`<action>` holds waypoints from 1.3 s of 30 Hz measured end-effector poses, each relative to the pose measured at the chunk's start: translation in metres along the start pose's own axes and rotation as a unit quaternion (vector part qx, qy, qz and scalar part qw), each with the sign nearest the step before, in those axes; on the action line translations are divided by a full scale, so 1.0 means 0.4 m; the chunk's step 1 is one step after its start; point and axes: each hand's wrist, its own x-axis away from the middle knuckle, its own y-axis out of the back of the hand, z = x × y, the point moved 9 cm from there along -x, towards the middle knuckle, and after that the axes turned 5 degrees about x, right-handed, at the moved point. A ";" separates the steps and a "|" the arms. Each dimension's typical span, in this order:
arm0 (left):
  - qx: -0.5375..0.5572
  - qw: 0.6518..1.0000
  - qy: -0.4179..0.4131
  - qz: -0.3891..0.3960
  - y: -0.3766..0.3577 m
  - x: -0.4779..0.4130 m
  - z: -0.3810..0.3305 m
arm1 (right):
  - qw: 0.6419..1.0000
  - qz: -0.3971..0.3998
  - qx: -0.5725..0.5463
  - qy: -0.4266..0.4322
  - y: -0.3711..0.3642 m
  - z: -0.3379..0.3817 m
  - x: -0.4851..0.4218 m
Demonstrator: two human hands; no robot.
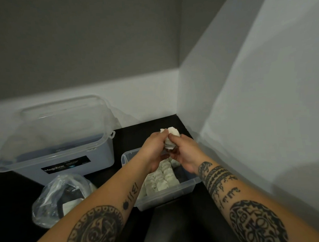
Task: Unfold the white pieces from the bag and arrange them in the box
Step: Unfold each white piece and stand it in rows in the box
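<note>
left hand [153, 151]: fingers and thumb curled; pinches the left side of a crumpled white piece [169, 138].
right hand [186, 152]: fingers curled likewise; pinches the right side of the same piece. The fingertips of the two hands almost meet.
white piece: bunched and only partly opened. Held in the air between both hands, above the far end of the clear box [166, 196].
clear box: small, open-topped, on the black table [128, 136] directly under the hands. It holds rows of flattened white pieces [162, 178], packed along the left and middle. A dark bare strip of floor shows along its right side.
bag [56, 197]: clear plastic, crumpled, on the table left of the clear box, just beside the left forearm. White material shows low inside it, with something dark that is too blurred to name.
large bin [66, 160]: pale, behind the bag, with a translucent lid [59, 120] over it and a black "Megabox" label on the front. Contents cannot be made out.
edges: a white panel [245, 108] stands close along the clear box's right side; the rear wall meets it in a corner just beyond the hands.
open room: bare table between large bin and clear box, and beyond the clear box up to the corner.
</note>
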 end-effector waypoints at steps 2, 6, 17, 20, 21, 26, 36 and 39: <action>-0.102 0.992 -0.045 -0.052 0.023 -0.001 -0.010 | 0.999 -0.017 -0.050 0.000 0.018 0.003 -0.003; -0.171 0.979 -0.083 -0.071 0.032 -0.002 -0.016 | 0.996 -0.014 -0.091 -0.010 0.036 0.007 0.004; -0.109 0.982 -0.149 -0.048 0.044 -0.013 -0.026 | 0.978 0.038 -0.196 -0.055 0.072 0.009 0.012; -0.169 0.972 -0.147 -0.066 0.067 -0.024 -0.008 | 0.980 -0.005 -0.195 -0.034 0.106 0.026 -0.010; -0.202 0.966 -0.147 -0.074 0.071 -0.030 -0.001 | 0.981 -0.025 -0.189 -0.025 0.120 0.031 -0.017; -0.387 0.911 -0.123 -0.074 0.055 -0.078 0.056 | 0.990 -0.088 -0.110 0.024 0.154 0.043 -0.032; -0.511 0.852 -0.085 -0.074 0.027 -0.145 0.139 | 0.989 -0.127 -0.021 0.071 0.142 0.045 -0.024; -0.512 0.847 -0.107 -0.090 0.017 -0.145 0.133 | 0.990 -0.122 -0.022 0.073 0.144 0.044 -0.028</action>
